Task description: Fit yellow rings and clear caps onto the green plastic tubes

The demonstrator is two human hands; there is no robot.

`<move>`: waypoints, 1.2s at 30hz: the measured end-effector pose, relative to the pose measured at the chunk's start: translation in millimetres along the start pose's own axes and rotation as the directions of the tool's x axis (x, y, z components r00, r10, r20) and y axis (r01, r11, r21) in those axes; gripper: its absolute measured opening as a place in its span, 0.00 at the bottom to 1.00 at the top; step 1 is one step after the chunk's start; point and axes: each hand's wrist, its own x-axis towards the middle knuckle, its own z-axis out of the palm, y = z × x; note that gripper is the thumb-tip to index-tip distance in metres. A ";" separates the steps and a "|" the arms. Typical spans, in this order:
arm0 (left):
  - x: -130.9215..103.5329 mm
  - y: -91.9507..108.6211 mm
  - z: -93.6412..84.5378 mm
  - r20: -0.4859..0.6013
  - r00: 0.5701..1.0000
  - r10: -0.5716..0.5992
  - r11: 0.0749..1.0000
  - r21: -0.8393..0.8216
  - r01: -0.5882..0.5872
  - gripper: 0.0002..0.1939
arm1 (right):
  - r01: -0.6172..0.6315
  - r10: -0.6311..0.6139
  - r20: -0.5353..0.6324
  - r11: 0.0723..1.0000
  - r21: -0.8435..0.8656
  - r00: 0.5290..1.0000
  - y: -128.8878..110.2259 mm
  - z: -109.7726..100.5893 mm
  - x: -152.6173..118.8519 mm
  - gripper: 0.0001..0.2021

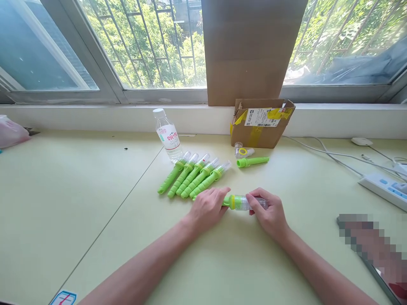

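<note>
Wrapped around the handle of a green plastic tube (228, 201) is my left hand (208, 205), which hides most of that handle. The tube lies crosswise, low over the table or on it. My right hand (269, 212) pinches the clear plastic cap (242, 203) at the tube's other end, where a yellow ring and green thread show. Just beyond my left hand, several green tubes with clear caps (193, 174) lie side by side at a slant. Farther right rests a green tube without a cap (252, 162), near loose clear caps (238, 149) and a yellow ring (243, 151).
A water bottle (168, 137) stands behind the row of tubes. By the window wall is an open cardboard box (262, 127). A power strip (384, 189) with white cables (337, 156) lies at right, and a pixelated, phone-like object (369, 250) at lower right.
</note>
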 end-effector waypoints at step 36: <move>-0.4 2.1 0.9 0.036 0.999 -0.023 0.993 -0.117 0.027 0.04 | 0.185 -0.160 0.146 0.967 -0.177 0.976 6.6 -2.2 5.3 0.14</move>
